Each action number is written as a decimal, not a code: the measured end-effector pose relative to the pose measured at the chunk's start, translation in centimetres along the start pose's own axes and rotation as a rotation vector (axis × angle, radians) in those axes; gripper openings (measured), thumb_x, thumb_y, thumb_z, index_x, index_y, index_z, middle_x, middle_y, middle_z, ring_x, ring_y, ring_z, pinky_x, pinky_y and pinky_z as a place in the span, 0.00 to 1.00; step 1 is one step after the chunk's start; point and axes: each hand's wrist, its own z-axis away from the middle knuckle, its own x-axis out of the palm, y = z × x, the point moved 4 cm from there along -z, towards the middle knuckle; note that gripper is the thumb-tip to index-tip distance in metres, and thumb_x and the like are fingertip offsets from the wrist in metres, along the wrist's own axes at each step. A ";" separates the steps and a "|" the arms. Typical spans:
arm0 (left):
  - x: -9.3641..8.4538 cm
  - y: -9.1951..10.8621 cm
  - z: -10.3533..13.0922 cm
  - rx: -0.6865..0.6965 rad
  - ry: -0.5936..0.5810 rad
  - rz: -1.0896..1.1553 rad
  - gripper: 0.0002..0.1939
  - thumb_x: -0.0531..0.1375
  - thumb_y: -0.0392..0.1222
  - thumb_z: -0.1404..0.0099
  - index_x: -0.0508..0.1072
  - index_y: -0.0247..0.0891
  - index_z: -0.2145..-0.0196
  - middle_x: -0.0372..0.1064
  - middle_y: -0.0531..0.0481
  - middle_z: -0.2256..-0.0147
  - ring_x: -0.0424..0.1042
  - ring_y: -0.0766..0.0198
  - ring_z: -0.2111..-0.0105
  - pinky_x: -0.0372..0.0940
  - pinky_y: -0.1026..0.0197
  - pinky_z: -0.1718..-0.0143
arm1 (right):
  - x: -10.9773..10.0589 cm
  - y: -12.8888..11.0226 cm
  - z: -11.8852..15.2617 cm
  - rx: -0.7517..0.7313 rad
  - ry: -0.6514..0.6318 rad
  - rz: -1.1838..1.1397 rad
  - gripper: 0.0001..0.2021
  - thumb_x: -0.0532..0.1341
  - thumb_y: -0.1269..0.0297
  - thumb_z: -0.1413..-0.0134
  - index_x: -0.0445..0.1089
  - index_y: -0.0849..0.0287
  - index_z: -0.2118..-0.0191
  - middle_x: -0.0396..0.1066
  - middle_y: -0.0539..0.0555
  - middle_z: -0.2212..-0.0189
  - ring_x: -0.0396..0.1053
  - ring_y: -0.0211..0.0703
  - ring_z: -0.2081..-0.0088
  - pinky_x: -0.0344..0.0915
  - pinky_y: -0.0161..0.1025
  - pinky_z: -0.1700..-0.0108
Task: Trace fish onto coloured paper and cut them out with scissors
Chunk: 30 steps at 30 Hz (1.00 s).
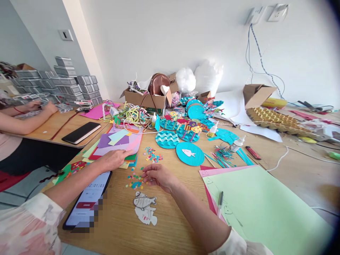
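My left hand [115, 160] reaches over the edge of a stack of coloured paper [117, 142], fingers pointing right; whether it holds anything is unclear. Just right of the small coloured paper dots [136, 180], my right hand [158, 177] hovers with fingers curled and somewhat apart, nothing visible in them. Below the dots lie paper fish cutouts [145, 202]. Coloured scraps [153, 156] sit above my right hand. A blue disc [190, 154] carries a small white paper fish. Under my left forearm lies a phone [89, 202] with a timer on its screen.
Pale green paper [265, 205] with a pen [220, 203] covers the right front. Glue bottles [237, 144], decorated blue discs [167, 139], a cardboard box [146, 101] and an egg tray [278, 124] stand farther back. Another person's hands [49, 108] are at the left beyond a black notebook [81, 132].
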 end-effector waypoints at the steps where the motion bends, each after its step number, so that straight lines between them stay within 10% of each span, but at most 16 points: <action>1: -0.1 0.0 0.1 0.000 0.007 -0.003 0.29 0.51 0.30 0.40 0.57 0.44 0.41 0.70 0.46 0.57 0.70 0.60 0.58 0.63 0.62 0.56 | 0.0 0.0 -0.3 0.002 0.000 -0.005 0.08 0.53 0.81 0.52 0.66 0.63 0.69 0.72 0.47 0.79 0.69 0.31 0.80 0.63 0.28 0.77; 7: -0.6 -0.2 0.2 0.040 -0.001 -0.025 0.29 0.47 0.25 0.41 0.63 0.49 0.46 0.61 0.50 0.46 0.65 0.60 0.50 0.61 0.62 0.53 | 0.5 -0.4 -2.6 0.023 0.000 -0.030 0.07 0.54 0.81 0.52 0.65 0.64 0.70 0.72 0.49 0.80 0.70 0.32 0.80 0.63 0.28 0.78; 17: 0.1 0.9 -0.8 -0.040 -0.018 -0.118 0.11 0.55 0.37 0.40 0.71 0.39 0.59 0.68 0.41 0.60 0.70 0.54 0.60 0.64 0.57 0.61 | 2.1 -0.1 -3.3 0.049 0.001 0.008 0.14 0.55 0.81 0.52 0.61 0.63 0.58 0.72 0.48 0.81 0.68 0.32 0.84 0.60 0.27 0.82; 30: -0.6 0.1 -1.1 -0.128 -0.011 -0.106 0.13 0.48 0.36 0.37 0.72 0.39 0.65 0.70 0.47 0.69 0.71 0.60 0.67 0.62 0.63 0.67 | 2.3 -0.5 -3.5 0.054 -0.017 0.025 0.11 0.53 0.81 0.50 0.60 0.62 0.62 0.72 0.49 0.80 0.67 0.31 0.84 0.60 0.26 0.83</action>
